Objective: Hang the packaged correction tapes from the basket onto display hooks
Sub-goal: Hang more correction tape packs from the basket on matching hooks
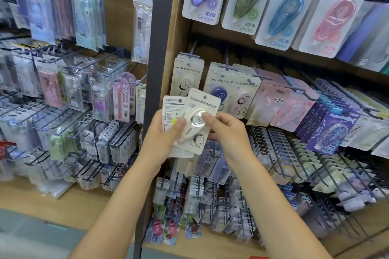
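Both hands hold a small fan of cream card-backed correction tape packs [196,124]: the left hand [166,132] grips the stack from behind, and the right hand [226,130] pinches the front pack's blister. At least two packs show, perhaps three. None of these is hung yet. Just above them, one matching cream pack [187,79] already hangs on a grey display hook [192,51]. No basket is in view.

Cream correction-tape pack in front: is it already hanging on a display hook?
No, the cream correction-tape pack is held by the left hand and right hand, below the hooks.
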{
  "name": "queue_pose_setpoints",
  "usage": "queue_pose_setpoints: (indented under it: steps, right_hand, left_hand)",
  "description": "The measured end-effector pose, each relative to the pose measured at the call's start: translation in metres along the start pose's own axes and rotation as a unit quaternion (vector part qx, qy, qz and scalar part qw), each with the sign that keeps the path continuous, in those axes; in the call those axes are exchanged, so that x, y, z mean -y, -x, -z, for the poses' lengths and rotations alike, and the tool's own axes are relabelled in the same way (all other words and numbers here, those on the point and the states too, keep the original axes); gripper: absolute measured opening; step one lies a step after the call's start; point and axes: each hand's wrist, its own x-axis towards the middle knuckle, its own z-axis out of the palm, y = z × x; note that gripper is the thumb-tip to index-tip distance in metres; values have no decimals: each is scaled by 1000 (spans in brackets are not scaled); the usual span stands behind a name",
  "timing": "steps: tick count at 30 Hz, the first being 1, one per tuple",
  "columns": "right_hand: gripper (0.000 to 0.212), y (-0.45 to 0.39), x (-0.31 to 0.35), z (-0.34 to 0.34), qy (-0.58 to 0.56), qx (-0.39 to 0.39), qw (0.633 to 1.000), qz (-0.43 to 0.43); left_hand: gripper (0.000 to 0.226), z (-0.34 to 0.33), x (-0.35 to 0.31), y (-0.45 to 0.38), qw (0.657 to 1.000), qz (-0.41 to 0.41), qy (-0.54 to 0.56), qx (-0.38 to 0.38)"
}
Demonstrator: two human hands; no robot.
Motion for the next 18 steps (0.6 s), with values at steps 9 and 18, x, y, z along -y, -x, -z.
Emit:
queue_pose_setpoints:
  steps: [9, 18]
  right_hand:
    - [15, -39, 25, -31, 32, -29, 998, 47]
    - [27, -62, 27, -51, 98, -54, 991, 75]
  left_hand:
    - [17, 41, -25, -3, 997, -14, -48, -59]
    - [30, 54, -30, -3, 996, -11, -43, -71]
